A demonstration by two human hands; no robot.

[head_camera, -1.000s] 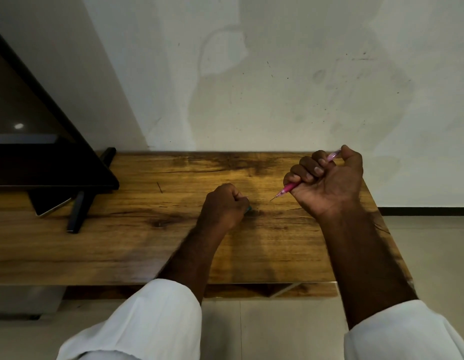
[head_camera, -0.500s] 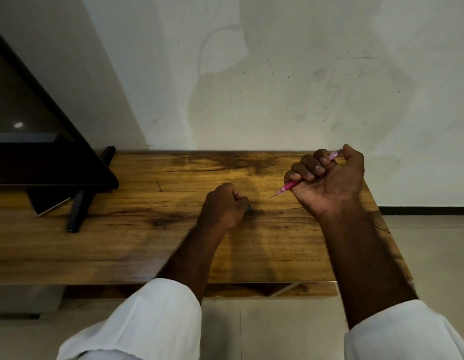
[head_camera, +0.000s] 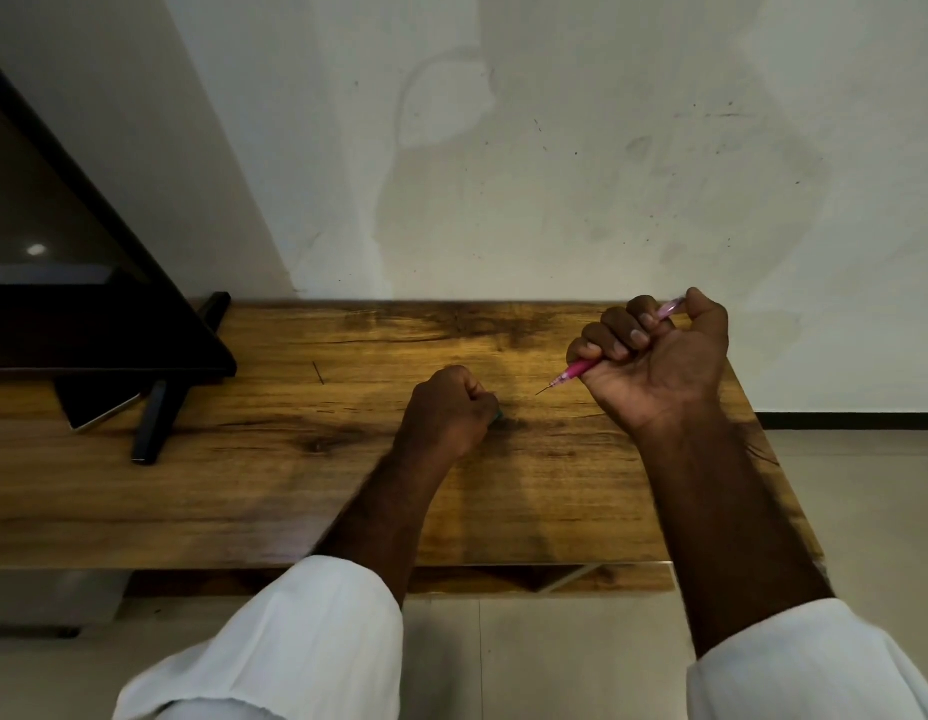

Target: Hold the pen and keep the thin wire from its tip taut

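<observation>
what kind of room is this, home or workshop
Probably a living room at home: a low wooden table against a stained plaster wall, with a flat black screen on a stand at its left end and a tiled floor beside it.

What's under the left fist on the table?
The left hand rests curled on the wooden table. Only a small teal sliver shows at its fingertip edge; the rest is covered, so it can't be identified.

A slim pink tool (head_camera: pixel 576 372) with a needle tip, tilted down-left; a small teal bit (head_camera: pixel 498 416), perhaps a cap.
</observation>
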